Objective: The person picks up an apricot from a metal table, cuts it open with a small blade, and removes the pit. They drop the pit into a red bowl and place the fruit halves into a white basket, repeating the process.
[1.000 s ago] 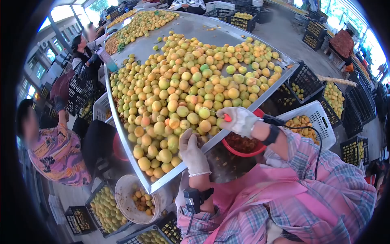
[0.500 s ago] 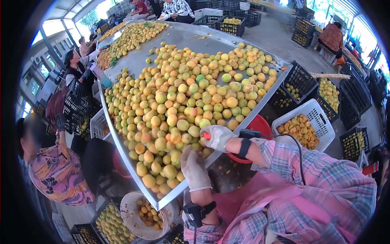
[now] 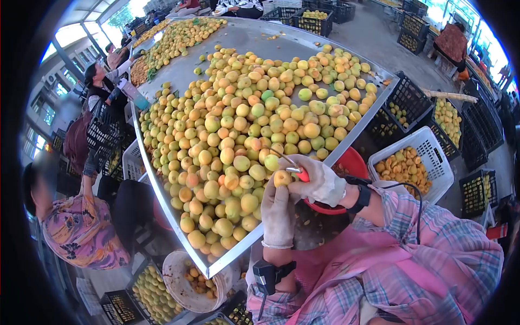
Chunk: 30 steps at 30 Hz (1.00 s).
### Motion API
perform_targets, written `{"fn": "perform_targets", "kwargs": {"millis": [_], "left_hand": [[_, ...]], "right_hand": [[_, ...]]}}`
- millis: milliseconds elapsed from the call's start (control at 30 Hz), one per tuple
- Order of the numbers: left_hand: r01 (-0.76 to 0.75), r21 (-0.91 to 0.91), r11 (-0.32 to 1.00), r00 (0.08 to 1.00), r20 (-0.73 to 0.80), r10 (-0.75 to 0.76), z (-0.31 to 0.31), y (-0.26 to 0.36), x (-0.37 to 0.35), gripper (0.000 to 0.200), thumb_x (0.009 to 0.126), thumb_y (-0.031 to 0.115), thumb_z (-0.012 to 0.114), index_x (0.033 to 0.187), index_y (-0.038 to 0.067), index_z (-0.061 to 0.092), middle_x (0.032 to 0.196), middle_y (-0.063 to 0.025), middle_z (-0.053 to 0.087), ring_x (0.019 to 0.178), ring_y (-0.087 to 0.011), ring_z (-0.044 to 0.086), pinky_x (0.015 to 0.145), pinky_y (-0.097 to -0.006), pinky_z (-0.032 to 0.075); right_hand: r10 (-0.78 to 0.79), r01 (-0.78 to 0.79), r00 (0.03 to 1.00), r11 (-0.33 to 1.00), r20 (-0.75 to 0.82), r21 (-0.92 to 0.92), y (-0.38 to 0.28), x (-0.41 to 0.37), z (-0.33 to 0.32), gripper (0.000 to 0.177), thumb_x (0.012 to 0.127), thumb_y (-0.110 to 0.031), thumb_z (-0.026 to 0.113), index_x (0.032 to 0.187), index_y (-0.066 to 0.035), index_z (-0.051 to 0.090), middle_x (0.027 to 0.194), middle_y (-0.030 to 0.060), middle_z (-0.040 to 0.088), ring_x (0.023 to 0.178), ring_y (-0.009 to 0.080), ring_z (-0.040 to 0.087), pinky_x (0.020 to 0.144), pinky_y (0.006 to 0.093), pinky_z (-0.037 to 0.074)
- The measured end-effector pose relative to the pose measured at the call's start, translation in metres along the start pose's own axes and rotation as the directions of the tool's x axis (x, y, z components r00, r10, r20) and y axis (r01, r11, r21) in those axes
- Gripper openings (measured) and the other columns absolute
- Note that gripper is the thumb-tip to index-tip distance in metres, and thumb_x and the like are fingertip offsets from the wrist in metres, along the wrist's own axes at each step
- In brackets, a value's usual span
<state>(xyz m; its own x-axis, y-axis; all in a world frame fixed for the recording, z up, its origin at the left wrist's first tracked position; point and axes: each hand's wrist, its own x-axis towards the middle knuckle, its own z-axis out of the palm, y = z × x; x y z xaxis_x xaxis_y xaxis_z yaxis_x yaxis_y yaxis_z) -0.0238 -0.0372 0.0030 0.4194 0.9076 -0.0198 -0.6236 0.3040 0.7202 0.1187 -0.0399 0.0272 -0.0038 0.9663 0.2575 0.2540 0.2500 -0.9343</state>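
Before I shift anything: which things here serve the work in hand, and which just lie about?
In the work:
left hand, holding a fruit
right hand, holding the red-handled tool
pile on the table
red basin, probably

Apparently just about:
stick
far crates

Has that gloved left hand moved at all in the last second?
Yes. Measured against the near corner of the metal table, the left hand is now farther off, up and to the right in the view, holding an apricot.
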Motion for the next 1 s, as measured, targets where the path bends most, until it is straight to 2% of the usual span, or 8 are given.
{"fn": "perform_targets", "kwargs": {"millis": [67,133,300,367,400,700,800,1000], "left_hand": [[-0.024,-0.009,1.000,1.000,-0.012,0.024,0.010,0.001,0.001,0.048,0.099,0.023,0.054,0.136,-0.003,0.040,0.123,-0.0105,0.055,0.109,-0.0195,0.057,0.094,-0.0328,0.048],[-0.045,-0.015,0.999,0.999,-0.027,0.045,0.012,-0.001,0.005,0.050,0.097,0.021,0.058,0.137,-0.003,0.040,0.122,-0.0102,0.055,0.109,-0.0195,0.057,0.095,-0.0322,0.048],[-0.018,0.031,0.999,0.996,-0.089,0.021,0.009,-0.011,0.018,0.063,0.086,0.020,0.072,0.137,0.002,0.039,0.120,-0.0082,0.055,0.105,-0.0166,0.057,0.090,-0.0301,0.050],[0.013,0.020,1.000,0.998,-0.065,-0.012,0.006,-0.014,0.022,0.063,0.086,0.015,0.071,0.137,0.001,0.038,0.122,-0.0096,0.054,0.106,-0.0179,0.057,0.092,-0.0311,0.050],[0.035,0.002,0.999,0.999,-0.038,-0.035,0.005,-0.015,0.024,0.062,0.086,0.009,0.070,0.137,0.000,0.036,0.124,-0.0110,0.052,0.107,-0.0192,0.056,0.093,-0.0322,0.049],[0.065,0.057,0.996,0.995,-0.073,-0.061,0.019,-0.026,0.033,0.068,0.083,0.032,0.076,0.133,0.003,0.041,0.118,-0.0082,0.055,0.103,-0.0175,0.058,0.086,-0.0287,0.050],[0.018,-0.003,1.000,0.998,-0.055,-0.018,0.018,-0.030,0.035,0.064,0.086,0.022,0.074,0.135,0.002,0.038,0.117,-0.0105,0.056,0.096,-0.0160,0.060,0.083,-0.0298,0.052],[0.015,0.125,0.992,0.999,-0.036,-0.011,0.019,-0.025,0.037,0.070,0.087,0.026,0.073,0.139,-0.002,0.036,0.121,-0.0102,0.055,0.100,-0.0171,0.059,0.086,-0.0308,0.052]], "right_hand": [[-0.249,0.240,0.968,0.954,-0.028,-0.181,0.006,-0.002,-0.010,0.040,0.087,-0.012,0.060,0.126,-0.005,0.053,0.083,0.0018,0.062,0.065,0.0126,0.061,0.060,0.0242,0.049],[0.259,-0.260,0.961,0.966,0.098,-0.008,-0.014,-0.008,-0.027,0.033,0.079,0.001,0.064,0.112,-0.001,0.057,0.114,0.0149,0.059,0.086,0.0219,0.064,0.069,0.0300,0.053],[0.355,-0.369,0.930,0.892,0.098,0.261,-0.013,-0.008,-0.030,0.021,0.081,0.003,0.059,0.102,0.004,0.055,0.120,0.0191,0.056,0.079,0.0282,0.065,0.060,0.0336,0.054],[-0.427,0.409,0.901,0.780,0.075,-0.473,0.015,-0.008,-0.028,0.024,0.081,0.002,0.060,0.105,0.003,0.056,0.121,0.0213,0.055,0.078,0.0308,0.065,0.061,0.0348,0.054],[-0.530,0.504,0.843,0.718,0.091,-0.481,0.030,-0.003,-0.028,0.037,0.091,-0.002,0.055,0.127,0.004,0.047,0.119,0.0228,0.056,0.073,0.0270,0.064,0.059,0.0311,0.052],[0.129,-0.132,0.990,0.988,0.051,0.075,0.022,-0.006,-0.042,0.035,0.098,-0.012,0.048,0.129,0.003,0.047,0.116,0.0172,0.058,0.084,0.0268,0.066,0.069,0.0307,0.053],[-0.310,0.285,0.950,0.853,0.015,-0.438,0.041,-0.008,-0.039,0.031,0.099,-0.015,0.049,0.127,-0.001,0.049,0.109,0.0186,0.061,0.076,0.0316,0.066,0.062,0.0377,0.052],[-0.012,0.003,0.999,0.983,-0.047,-0.183,0.009,-0.004,-0.045,0.037,0.099,-0.026,0.049,0.129,-0.005,0.047,0.091,0.0210,0.065,0.083,0.0393,0.064,0.067,0.0430,0.050]]}}
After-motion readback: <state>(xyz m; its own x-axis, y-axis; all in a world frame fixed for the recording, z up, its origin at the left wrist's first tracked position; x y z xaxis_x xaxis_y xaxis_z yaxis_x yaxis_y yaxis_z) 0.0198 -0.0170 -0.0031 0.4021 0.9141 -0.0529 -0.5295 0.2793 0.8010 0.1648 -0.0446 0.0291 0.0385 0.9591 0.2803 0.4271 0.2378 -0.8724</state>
